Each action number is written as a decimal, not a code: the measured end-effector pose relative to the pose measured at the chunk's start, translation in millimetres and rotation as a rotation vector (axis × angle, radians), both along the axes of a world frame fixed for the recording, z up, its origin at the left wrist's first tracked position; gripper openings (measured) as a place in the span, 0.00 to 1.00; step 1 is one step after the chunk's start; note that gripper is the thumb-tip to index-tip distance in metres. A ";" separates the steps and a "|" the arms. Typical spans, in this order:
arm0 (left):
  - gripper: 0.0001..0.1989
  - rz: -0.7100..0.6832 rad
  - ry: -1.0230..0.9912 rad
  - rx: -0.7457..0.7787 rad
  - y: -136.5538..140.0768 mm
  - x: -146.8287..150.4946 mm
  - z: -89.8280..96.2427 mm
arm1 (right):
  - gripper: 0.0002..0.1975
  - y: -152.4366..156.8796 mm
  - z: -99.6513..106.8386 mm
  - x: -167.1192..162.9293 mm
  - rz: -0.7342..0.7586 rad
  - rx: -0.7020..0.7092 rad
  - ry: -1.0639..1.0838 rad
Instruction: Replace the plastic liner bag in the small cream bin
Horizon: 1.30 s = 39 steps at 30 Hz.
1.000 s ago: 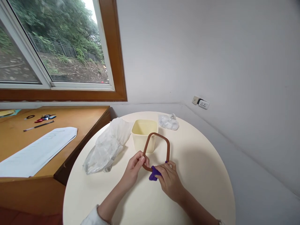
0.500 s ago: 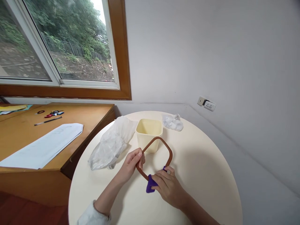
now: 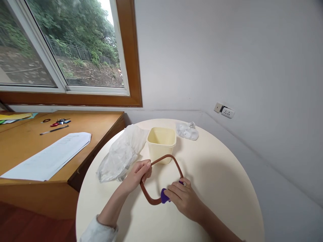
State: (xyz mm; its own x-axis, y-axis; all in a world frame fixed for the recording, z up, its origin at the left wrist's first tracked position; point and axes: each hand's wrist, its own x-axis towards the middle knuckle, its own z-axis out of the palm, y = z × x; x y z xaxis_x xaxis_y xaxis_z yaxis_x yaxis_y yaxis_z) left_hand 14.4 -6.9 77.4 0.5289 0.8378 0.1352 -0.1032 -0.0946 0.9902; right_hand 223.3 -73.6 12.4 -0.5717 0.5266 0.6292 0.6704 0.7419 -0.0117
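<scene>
Above the round table, my left hand point(image 3: 138, 173) pinches the left side of a brown rounded-square ring point(image 3: 152, 201), which tilts in the air. My right hand point(image 3: 183, 198) is closed around the ring's right-hand side, with a purple cloth point(image 3: 164, 196) bunched between its fingers and the ring. Much of the cloth is hidden under those fingers. Behind the ring stands a pale yellow square bin point(image 3: 162, 149), upright with its mouth facing up; the ring overlaps its lower front in view.
A crumpled white plastic bag point(image 3: 121, 154) lies on the round white table point(image 3: 222, 201), left of the bin. A smaller knotted bag point(image 3: 187, 131) sits at the back right. The wooden desk point(image 3: 106, 121) holds paper sheets point(image 3: 50, 156), a pen point(image 3: 54, 130) and keys point(image 3: 62, 122).
The ring has turned and tipped lower in my hands, its far edge dropping. My right hand and the cloth have shifted along it slightly to the right; my left hand has moved a little left.
</scene>
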 end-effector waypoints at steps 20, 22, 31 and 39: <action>0.24 -0.162 0.292 -0.203 19.4 -30.4 -13.8 | 0.10 -9.0 4.3 -7.7 0.166 -0.157 -0.057; 0.23 -0.148 0.258 -0.247 20.9 -28.8 -17.3 | 0.08 -10.2 4.2 -9.7 0.164 -0.183 -0.071; 0.22 -0.053 0.209 -0.356 22.6 -17.7 -19.8 | 0.02 -11.3 -1.9 -11.1 0.148 -0.214 -0.052; 0.22 -0.070 0.181 -0.406 22.0 -14.7 -24.3 | 0.02 -11.6 -2.3 -11.8 0.119 -0.194 -0.008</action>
